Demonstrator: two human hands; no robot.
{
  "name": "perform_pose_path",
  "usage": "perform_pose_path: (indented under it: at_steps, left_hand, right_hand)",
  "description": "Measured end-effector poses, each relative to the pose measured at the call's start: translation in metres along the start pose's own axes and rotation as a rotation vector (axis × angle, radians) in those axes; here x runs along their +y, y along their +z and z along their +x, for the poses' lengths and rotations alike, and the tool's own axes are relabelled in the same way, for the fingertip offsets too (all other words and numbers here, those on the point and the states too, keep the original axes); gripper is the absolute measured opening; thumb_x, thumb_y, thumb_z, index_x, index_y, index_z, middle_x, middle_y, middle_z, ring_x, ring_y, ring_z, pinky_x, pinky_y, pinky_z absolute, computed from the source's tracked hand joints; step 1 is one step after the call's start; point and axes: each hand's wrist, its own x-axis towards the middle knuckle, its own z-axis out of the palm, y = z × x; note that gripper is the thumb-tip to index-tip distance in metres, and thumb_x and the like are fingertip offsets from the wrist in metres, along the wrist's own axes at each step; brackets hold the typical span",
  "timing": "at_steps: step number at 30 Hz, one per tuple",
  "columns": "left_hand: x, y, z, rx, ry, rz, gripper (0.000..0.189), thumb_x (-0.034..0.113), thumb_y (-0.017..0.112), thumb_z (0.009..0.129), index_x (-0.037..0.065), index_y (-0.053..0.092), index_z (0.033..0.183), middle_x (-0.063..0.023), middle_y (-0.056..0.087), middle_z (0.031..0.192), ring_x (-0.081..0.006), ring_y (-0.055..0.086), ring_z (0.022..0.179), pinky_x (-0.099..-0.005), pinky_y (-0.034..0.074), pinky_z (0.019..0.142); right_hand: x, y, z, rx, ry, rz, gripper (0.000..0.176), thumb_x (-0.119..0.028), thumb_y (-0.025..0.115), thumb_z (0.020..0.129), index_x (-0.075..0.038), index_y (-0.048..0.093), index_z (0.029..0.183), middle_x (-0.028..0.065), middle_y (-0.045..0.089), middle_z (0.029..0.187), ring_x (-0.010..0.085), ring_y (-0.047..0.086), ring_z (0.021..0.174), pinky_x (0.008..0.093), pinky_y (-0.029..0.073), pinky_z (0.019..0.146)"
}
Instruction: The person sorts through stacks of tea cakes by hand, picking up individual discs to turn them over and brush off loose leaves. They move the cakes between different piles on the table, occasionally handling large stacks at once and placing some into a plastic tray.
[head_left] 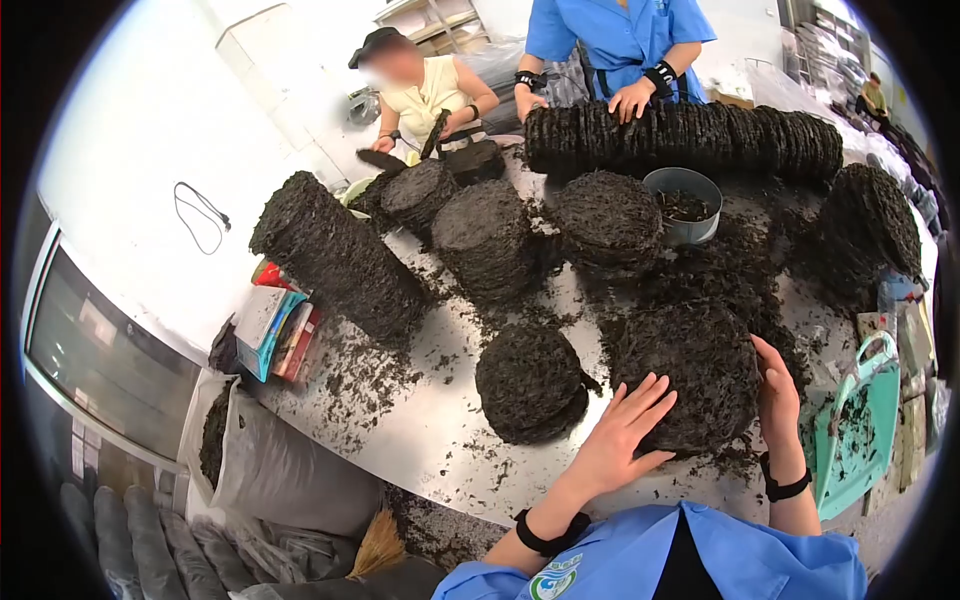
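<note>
Dark flaky stack [690,375] lies between spread-flat left hand [620,430] and right hand [778,385], smaller stack [530,380] beside.

Dark disc stacks [530,380] are being counted on the table: nine in all. Two long ones are being logged, one far and one left. Seven shorter ones are being tallied between and to the right; the count is approximate where they overlap.

One metal bucket [686,228] is being noted, far centre. One teal dustpan [885,420] is being recorded, near right. One straw brush [380,545] and one grey sack [280,470] are being entered, near left.

Three other people [430,95] are being counted, far.

Two bare hands are being counted near: one left hand [625,430] and one right hand [778,385].
</note>
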Motion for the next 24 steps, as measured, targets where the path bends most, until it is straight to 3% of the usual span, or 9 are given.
perform_pose_path:
  at_steps: [4, 6, 9, 14, 16, 18, 19, 22, 24]
  left_hand:
    - [-0.001, -0.005, -0.001, -0.018, 0.003, -0.049, 0.070, 0.034, 0.069, 0.084, 0.012, 0.041, 0.145, -0.0114, 0.033, 0.153, -0.0307, 0.026, 0.144, -0.0531, 0.020, 0.116]
    - [0.003, 0.001, 0.000, 0.003, -0.004, -0.036, 0.069, 0.033, 0.068, 0.084, 0.012, 0.042, 0.144, -0.0119, 0.033, 0.153, -0.0313, 0.025, 0.144, -0.0532, 0.019, 0.116]
    - [0.009, 0.003, 0.000, 0.030, 0.002, -0.015, 0.068, 0.033, 0.069, 0.083, 0.011, 0.044, 0.143, -0.0136, 0.034, 0.152, -0.0324, 0.027, 0.143, -0.0517, 0.022, 0.115]
    - [-0.028, -0.008, -0.016, 0.319, -0.162, -0.285, 0.063, 0.026, 0.073, 0.079, 0.006, 0.050, 0.134, -0.0169, 0.047, 0.141, -0.0342, 0.043, 0.133, -0.0409, 0.036, 0.109]
    - [-0.059, -0.012, -0.030, 0.346, -0.315, 0.126, 0.070, 0.025, 0.078, 0.074, 0.005, 0.048, 0.134, -0.0182, 0.041, 0.145, -0.0357, 0.035, 0.138, -0.0488, 0.031, 0.111]
    - [-0.072, -0.006, -0.052, 0.137, -0.643, 0.561, 0.081, 0.029, 0.083, 0.068, 0.007, 0.045, 0.136, -0.0203, 0.029, 0.151, -0.0387, 0.022, 0.142, -0.0619, 0.024, 0.110]
    - [-0.091, 0.003, -0.073, 0.025, -0.722, 0.590, 0.086, 0.033, 0.084, 0.065, 0.009, 0.042, 0.137, -0.0219, 0.020, 0.154, -0.0408, 0.013, 0.144, -0.0704, 0.019, 0.106]
    - [-0.098, 0.008, -0.098, 0.071, -0.742, 0.488, 0.074, 0.028, 0.083, 0.067, 0.009, 0.046, 0.128, -0.0218, 0.027, 0.151, -0.0384, 0.019, 0.144, -0.0692, 0.020, 0.107]
    - [-0.094, 0.011, -0.106, 0.077, -0.732, 0.473, 0.070, 0.026, 0.083, 0.068, 0.009, 0.047, 0.125, -0.0212, 0.028, 0.151, -0.0383, 0.021, 0.143, -0.0687, 0.020, 0.107]
  right_hand:
    - [0.010, 0.002, -0.002, -0.058, -0.052, -0.055, 0.068, -0.036, 0.057, 0.085, -0.001, 0.042, 0.141, 0.0096, 0.044, 0.144, 0.0220, 0.036, 0.137, 0.0358, 0.024, 0.114]
    - [0.012, 0.009, -0.004, -0.039, -0.109, 0.103, 0.059, -0.011, 0.048, 0.083, -0.002, 0.043, 0.141, 0.0082, 0.047, 0.141, 0.0202, 0.039, 0.135, 0.0351, 0.023, 0.115]
    - [0.025, -0.005, -0.008, -0.047, 0.084, 0.176, 0.068, -0.028, 0.058, 0.085, -0.001, 0.038, 0.144, 0.0092, 0.045, 0.143, 0.0215, 0.039, 0.135, 0.0354, 0.027, 0.113]
    - [0.018, -0.007, -0.008, 0.068, -0.074, 0.036, 0.055, -0.015, 0.055, 0.084, 0.000, 0.045, 0.136, 0.0108, 0.047, 0.140, 0.0227, 0.043, 0.131, 0.0362, 0.029, 0.111]
    - [0.008, -0.001, -0.013, 0.180, -0.100, 0.022, 0.049, -0.004, 0.051, 0.082, 0.001, 0.049, 0.131, 0.0121, 0.048, 0.138, 0.0231, 0.046, 0.128, 0.0365, 0.031, 0.110]
    - [-0.004, 0.004, -0.022, 0.242, -0.396, -0.289, 0.038, -0.006, 0.053, 0.081, 0.001, 0.054, 0.119, 0.0153, 0.053, 0.130, 0.0259, 0.048, 0.124, 0.0378, 0.031, 0.109]
    - [-0.016, 0.012, -0.028, 0.162, -0.465, -0.366, 0.031, -0.011, 0.058, 0.081, 0.001, 0.055, 0.109, 0.0174, 0.055, 0.122, 0.0277, 0.049, 0.121, 0.0399, 0.033, 0.106]
    - [-0.050, 0.037, -0.029, -0.294, -0.576, -0.773, 0.037, -0.010, 0.068, 0.072, -0.003, 0.059, 0.107, 0.0159, 0.059, 0.118, 0.0345, 0.053, 0.119, 0.0488, 0.036, 0.106]
    - [-0.042, 0.043, -0.019, -0.261, -0.568, -0.848, 0.039, -0.011, 0.070, 0.070, -0.004, 0.060, 0.107, 0.0155, 0.059, 0.118, 0.0348, 0.053, 0.118, 0.0504, 0.035, 0.106]
